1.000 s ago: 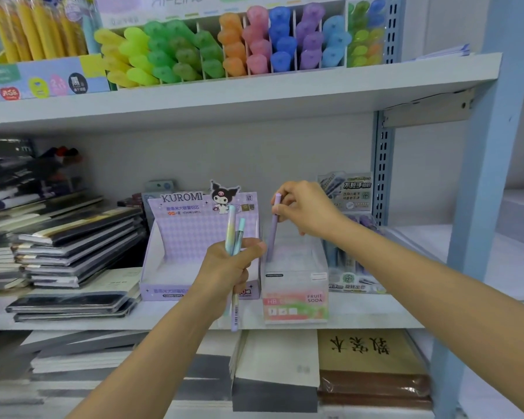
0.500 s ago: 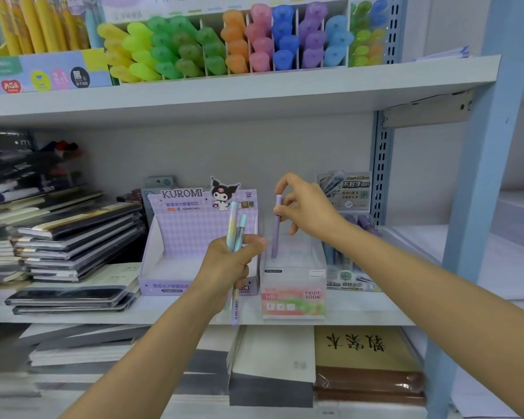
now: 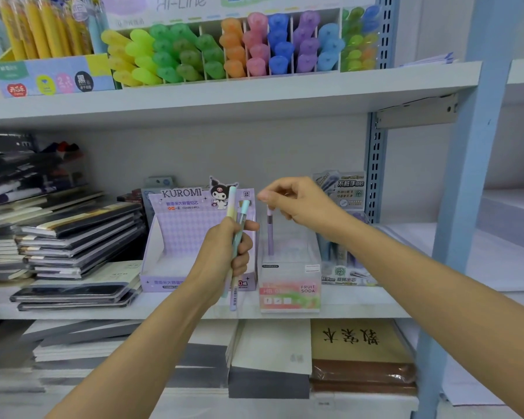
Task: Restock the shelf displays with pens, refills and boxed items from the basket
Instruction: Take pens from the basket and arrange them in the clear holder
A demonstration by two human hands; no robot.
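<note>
Head view: left hand (image 3: 224,252) closed around two pastel pens (image 3: 238,237), kept upright and near the clear display box (image 3: 289,267) on the middle shelf (image 3: 360,303), probably as ready stock. Right hand (image 3: 300,204) just above the purple pen (image 3: 270,234) standing in that box, fingers loosely curled, touching or apart impossible to tell. Basket not visible.

Small print on Kuromi box (image 3: 176,225) unreadable; left hand (image 3: 224,255) hides its front.
</note>
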